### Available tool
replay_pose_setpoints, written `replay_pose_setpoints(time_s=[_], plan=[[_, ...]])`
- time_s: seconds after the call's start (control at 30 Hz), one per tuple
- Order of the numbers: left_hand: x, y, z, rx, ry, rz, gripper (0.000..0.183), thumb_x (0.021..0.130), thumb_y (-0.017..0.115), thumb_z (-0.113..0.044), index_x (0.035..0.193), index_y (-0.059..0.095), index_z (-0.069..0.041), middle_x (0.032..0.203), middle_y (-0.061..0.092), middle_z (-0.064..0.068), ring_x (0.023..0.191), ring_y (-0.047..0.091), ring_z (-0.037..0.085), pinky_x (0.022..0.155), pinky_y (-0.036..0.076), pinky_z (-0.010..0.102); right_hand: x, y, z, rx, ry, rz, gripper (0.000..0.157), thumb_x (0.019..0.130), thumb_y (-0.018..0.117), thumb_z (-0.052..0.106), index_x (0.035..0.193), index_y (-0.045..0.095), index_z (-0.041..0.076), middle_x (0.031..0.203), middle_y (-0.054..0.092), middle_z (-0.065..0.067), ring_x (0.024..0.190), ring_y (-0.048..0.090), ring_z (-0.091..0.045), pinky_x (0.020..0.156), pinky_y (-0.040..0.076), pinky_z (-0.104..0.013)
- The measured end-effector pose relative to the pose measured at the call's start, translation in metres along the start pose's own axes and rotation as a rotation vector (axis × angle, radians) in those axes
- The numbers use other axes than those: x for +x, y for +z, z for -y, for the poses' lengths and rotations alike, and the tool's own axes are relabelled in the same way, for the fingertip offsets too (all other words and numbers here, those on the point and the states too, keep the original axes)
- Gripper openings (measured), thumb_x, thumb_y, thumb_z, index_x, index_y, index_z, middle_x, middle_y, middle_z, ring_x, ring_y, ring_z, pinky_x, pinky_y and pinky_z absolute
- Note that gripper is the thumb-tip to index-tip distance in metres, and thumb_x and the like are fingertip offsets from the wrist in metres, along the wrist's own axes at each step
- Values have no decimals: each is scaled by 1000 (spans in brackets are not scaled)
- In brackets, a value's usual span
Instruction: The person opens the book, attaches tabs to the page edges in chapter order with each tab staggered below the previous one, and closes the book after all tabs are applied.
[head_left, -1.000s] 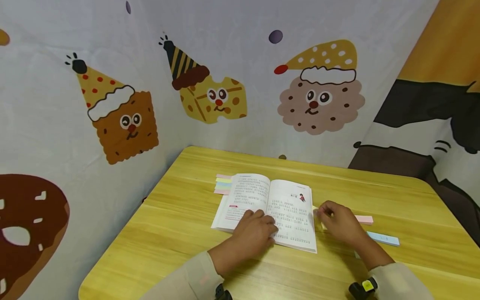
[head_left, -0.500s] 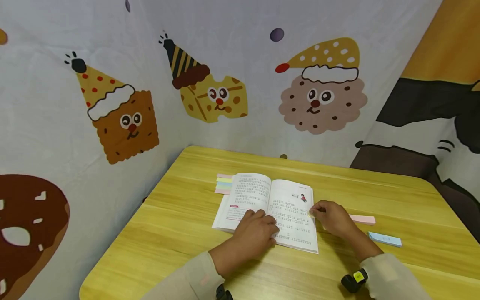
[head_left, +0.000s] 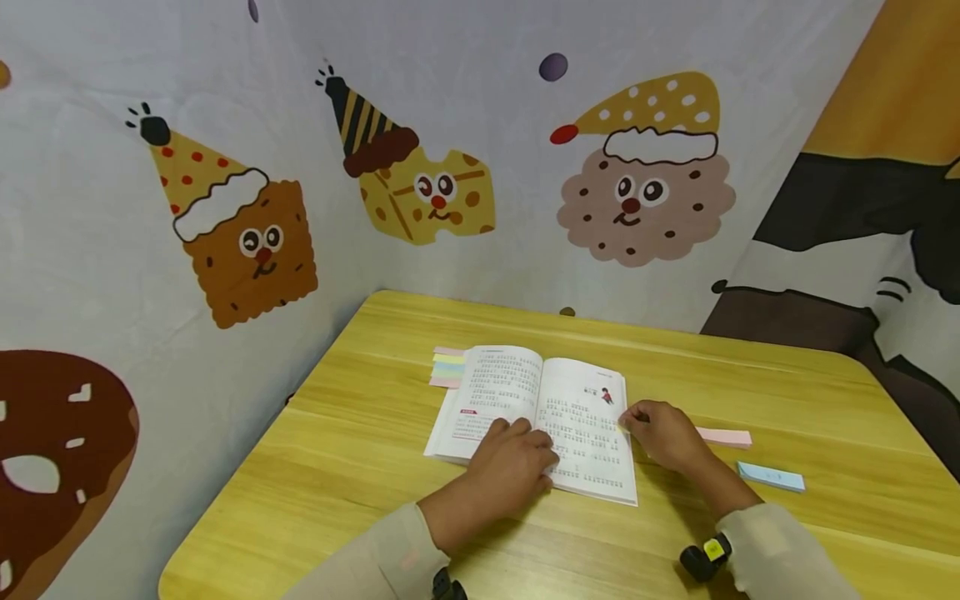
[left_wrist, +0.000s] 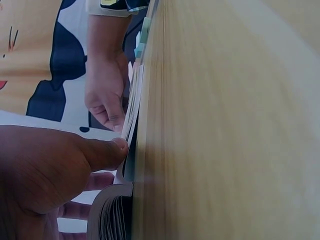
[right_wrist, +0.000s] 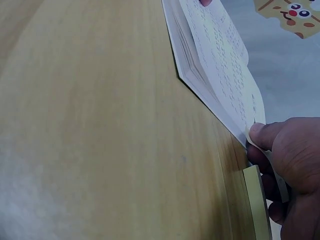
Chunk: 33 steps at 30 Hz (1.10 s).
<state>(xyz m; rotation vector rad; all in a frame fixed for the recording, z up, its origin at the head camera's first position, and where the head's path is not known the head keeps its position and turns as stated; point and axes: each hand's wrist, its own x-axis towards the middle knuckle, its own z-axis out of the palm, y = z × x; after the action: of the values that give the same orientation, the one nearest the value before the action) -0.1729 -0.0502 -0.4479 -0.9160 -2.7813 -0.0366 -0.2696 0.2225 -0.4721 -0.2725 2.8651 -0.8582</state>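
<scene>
An open book [head_left: 581,450] lies on the table, printed pages facing up. My left hand [head_left: 504,467] rests over its lower middle, fingers lying loosely on the pages; in the left wrist view the thumb [left_wrist: 107,152] touches the lower page edge. At the right page's outer edge, my right hand [head_left: 666,435] pinches a pale yellow sticky note between thumb and fingers. The right wrist view has the note's end [right_wrist: 249,136] against the page edge under the thumb, its rest running back beneath the hand [right_wrist: 300,155]. A yellow sticky note pad [right_wrist: 257,200] lies just below that hand.
Several coloured tabs [head_left: 447,367] stick out from the book's left edge. Right of the right hand lie a pink sticky note pad [head_left: 726,437] and a blue one [head_left: 771,477]. A cartoon-printed cloth [head_left: 450,275] hangs behind the wooden table [head_left: 337,433].
My right hand has moved left from beside the book to the right page's edge, then stayed nearly still. The left hand has kept its place on the book.
</scene>
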Motion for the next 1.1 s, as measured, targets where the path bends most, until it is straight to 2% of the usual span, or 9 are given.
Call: replay_pose_setpoints(time_s=[0.43, 0.53, 0.63, 0.73, 0.8, 0.9, 0.97, 1.1], plan=[[0, -1, -2, -5, 10, -5, 22, 84, 66, -43, 104, 69, -34, 112, 59, -14, 96, 47, 12, 79, 35, 34, -1, 3, -5, -24, -20, -50, 16, 91, 61, 30, 95, 66, 15, 79, 60, 2, 61, 49, -18, 50, 40, -32], [0, -1, -2, -5, 9, -2, 24, 84, 66, -44, 106, 68, -34, 113, 58, -14, 96, 47, 11, 80, 36, 35, -4, 4, -4, -115, -132, -145, 10, 86, 68, 27, 91, 68, 18, 86, 62, 1, 75, 53, -22, 64, 41, -39], [0, -1, -3, -7, 5, -1, 24, 84, 66, -44, 105, 69, -34, 112, 59, -14, 95, 47, 11, 79, 36, 34, -9, 4, 1, -250, -292, -260, 9, 79, 75, 22, 88, 73, 19, 100, 61, -3, 94, 51, -29, 79, 32, -49], [0, 0, -3, -7, -2, 1, 23, 83, 66, -45, 104, 69, -34, 111, 59, -15, 93, 46, 11, 78, 36, 34, -17, 6, 8, -356, -399, -304, 9, 76, 77, 18, 84, 76, 16, 104, 58, -8, 101, 47, -33, 81, 28, -53], [0, 1, -4, -9, -5, 2, 22, 83, 66, -45, 103, 70, -35, 110, 59, -15, 92, 46, 11, 78, 36, 33, -24, 7, 12, -399, -427, -304, 10, 77, 76, 18, 85, 77, 13, 102, 58, -8, 99, 47, -33, 80, 29, -52], [1, 0, -5, -12, -8, 6, 22, 83, 67, -45, 103, 70, -35, 111, 59, -15, 92, 45, 11, 78, 36, 33, -36, 7, 16, -420, -414, -283, 7, 78, 74, 18, 82, 76, 13, 98, 58, -6, 95, 47, -30, 79, 30, -50], [2, 0, -5, -9, -8, 10, 21, 83, 66, -44, 102, 70, -35, 111, 58, -15, 92, 45, 11, 77, 36, 33, -44, 6, 18, -405, -395, -261, 3, 78, 73, 18, 75, 75, 17, 95, 58, -3, 93, 47, -28, 76, 29, -47], [2, -1, -4, -12, -19, 27, 22, 84, 65, -44, 103, 69, -34, 112, 58, -15, 93, 45, 12, 78, 36, 34, -60, -3, 26, -368, -349, -175, 18, 74, 70, 17, 61, 66, 29, 81, 57, 7, 81, 49, -19, 70, 32, -41]])
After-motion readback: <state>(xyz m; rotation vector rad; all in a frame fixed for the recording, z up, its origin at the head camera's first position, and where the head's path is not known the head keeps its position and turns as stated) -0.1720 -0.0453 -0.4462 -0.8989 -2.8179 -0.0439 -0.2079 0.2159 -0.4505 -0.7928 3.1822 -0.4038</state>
